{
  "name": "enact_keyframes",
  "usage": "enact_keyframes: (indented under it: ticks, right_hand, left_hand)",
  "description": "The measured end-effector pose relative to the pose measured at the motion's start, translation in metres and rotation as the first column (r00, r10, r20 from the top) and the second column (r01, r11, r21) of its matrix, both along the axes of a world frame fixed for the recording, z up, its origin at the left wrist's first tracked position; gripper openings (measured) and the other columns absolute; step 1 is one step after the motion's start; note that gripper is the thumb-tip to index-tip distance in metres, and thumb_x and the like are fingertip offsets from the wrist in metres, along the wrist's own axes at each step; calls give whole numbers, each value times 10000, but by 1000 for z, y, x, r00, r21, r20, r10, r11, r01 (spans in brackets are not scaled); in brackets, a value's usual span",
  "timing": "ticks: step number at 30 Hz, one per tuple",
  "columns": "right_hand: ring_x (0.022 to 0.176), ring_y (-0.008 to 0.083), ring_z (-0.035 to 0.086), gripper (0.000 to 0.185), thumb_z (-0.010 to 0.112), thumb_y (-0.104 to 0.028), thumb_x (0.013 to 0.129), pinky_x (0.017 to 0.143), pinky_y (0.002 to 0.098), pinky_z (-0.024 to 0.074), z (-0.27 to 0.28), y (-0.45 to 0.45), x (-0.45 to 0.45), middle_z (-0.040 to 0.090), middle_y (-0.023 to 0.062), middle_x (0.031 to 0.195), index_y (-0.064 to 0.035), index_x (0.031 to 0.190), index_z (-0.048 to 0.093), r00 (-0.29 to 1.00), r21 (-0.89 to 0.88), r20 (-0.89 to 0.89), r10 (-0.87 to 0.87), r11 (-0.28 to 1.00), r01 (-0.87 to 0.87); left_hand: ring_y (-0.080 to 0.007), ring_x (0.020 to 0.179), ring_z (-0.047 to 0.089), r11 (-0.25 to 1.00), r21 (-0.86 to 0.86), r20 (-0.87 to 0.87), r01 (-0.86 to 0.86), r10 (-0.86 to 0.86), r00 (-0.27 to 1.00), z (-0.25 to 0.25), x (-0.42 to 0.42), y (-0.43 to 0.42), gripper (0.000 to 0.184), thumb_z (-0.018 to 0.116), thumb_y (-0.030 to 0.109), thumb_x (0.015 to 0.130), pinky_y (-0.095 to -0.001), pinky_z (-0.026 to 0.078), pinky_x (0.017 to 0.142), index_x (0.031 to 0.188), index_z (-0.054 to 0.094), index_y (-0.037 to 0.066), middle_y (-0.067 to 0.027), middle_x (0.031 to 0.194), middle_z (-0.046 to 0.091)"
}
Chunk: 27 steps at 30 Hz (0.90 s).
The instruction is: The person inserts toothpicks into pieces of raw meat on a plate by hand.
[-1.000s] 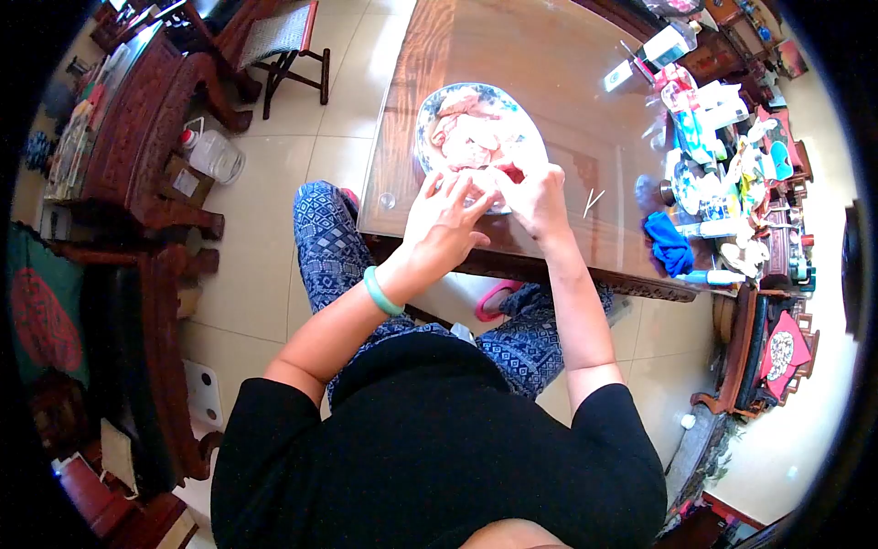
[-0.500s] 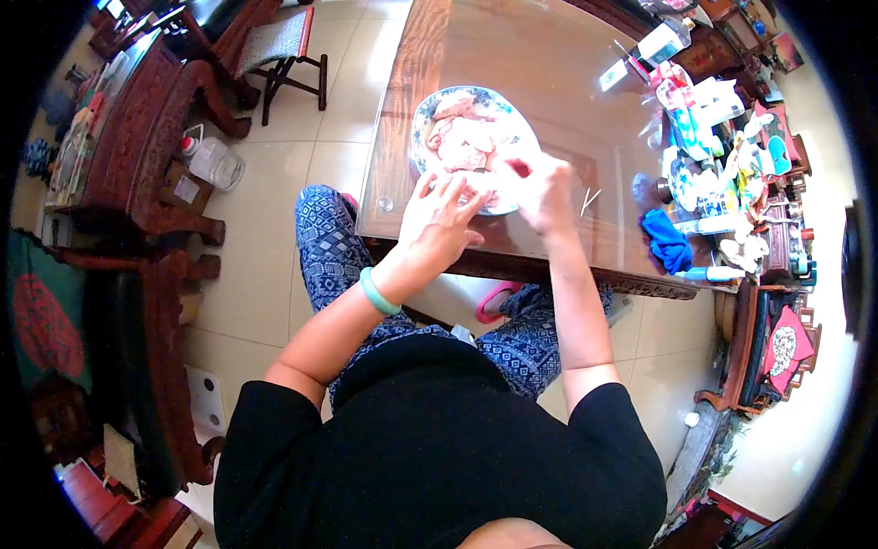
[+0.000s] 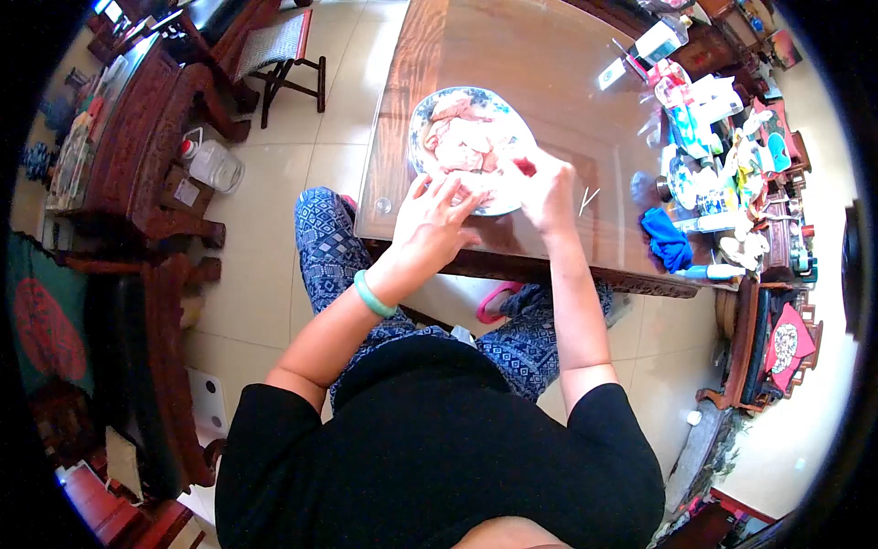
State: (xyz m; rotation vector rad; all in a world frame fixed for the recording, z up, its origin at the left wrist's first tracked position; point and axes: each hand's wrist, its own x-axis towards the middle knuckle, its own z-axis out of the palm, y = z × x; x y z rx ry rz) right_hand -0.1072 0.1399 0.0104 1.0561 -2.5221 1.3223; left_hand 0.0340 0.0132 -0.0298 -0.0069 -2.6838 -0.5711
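A white plate with a blue pattern [image 3: 503, 106] holds several pale pink pieces of raw meat [image 3: 460, 145] at the near left side of the table. My left hand [image 3: 432, 221] rests over the near edge of the plate, fingers spread and their tips on a piece of meat. At the plate's right edge, my right hand [image 3: 551, 194] is closed in a pinch; whatever is between its fingers is too small or hidden. Two thin white sticks [image 3: 588, 200] lie on the table to the right of this hand.
The glass-topped wooden table [image 3: 549, 73] reflects light. Along its right side are a blue cloth [image 3: 667, 240], a pump bottle [image 3: 662, 40] and crowded packets and bottles. A folding stool [image 3: 274, 57] and a clear plastic jug [image 3: 216, 166] stand on the floor at left.
My right hand has shifted slightly right, still pinched. My left hand has moved very little and stays over the meat. The plate looks almost unmoved.
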Motion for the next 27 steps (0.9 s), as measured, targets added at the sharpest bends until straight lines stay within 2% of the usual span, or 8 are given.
enact_keyframes:
  ticks: [4,5,10,14,17,18,23,27]
  right_hand:
    - [651,268,697,157,713,-122,784,614,357,541,7,1,-1,674,215,742,24,840,702,995,105,-68,68,993,-60]
    - [652,205,686,163,729,-110,762,616,319,533,-9,-1,-2,691,177,738,15,863,703,990,143,-99,97,986,-82]
    - [637,214,684,190,737,-132,771,633,327,537,14,-2,-1,691,185,736,27,867,703,995,24,102,11,1000,-14]
    - [641,271,691,138,711,-120,789,610,349,535,-6,-8,3,679,192,724,11,832,702,993,94,-77,87,992,-80]
    - [650,264,691,140,712,-123,787,625,348,536,2,-9,1,683,183,731,7,836,702,998,66,-3,64,996,-64]
    - [646,186,692,148,743,-104,779,616,315,540,5,-11,1,705,165,747,18,859,717,998,45,-11,57,997,-56]
    - [629,191,682,137,739,-100,781,626,313,543,-14,-17,1,702,151,735,15,849,711,987,52,-74,141,989,-138]
    - [635,195,686,136,739,-98,781,631,312,543,3,-18,7,700,154,735,13,854,712,991,67,8,134,989,-134]
  left_hand:
    - [-284,1218,473,998,51,47,24,-27,999,7,-1,0,595,791,287,689,-446,322,1046,1237,595,163,-128,1190,540]
    - [-283,1220,471,999,47,20,23,-24,999,8,0,0,593,792,284,689,-448,322,1044,1235,596,161,-129,1189,540]
    - [-270,1197,478,999,45,45,14,-16,999,4,2,-1,613,789,297,688,-451,318,1037,1258,591,186,-110,1190,533]
    - [-261,1174,487,999,37,25,15,-16,1000,4,1,-1,626,784,304,686,-456,314,1032,1275,593,216,-95,1197,526]
    - [-293,1236,461,999,40,63,17,-20,998,4,1,0,602,786,300,702,-455,280,1081,1255,586,173,-163,1258,518]
    - [-293,1236,461,999,41,65,14,-16,998,3,2,-1,602,786,300,702,-455,280,1081,1255,586,173,-163,1258,518]
    - [-308,1252,448,998,68,103,16,-23,994,6,1,-1,598,784,311,709,-452,276,1089,1258,591,174,-175,1260,518]
    - [-279,1139,497,998,56,-26,19,-18,1000,2,1,-1,573,783,242,676,-452,343,1020,1223,628,176,-104,1152,529]
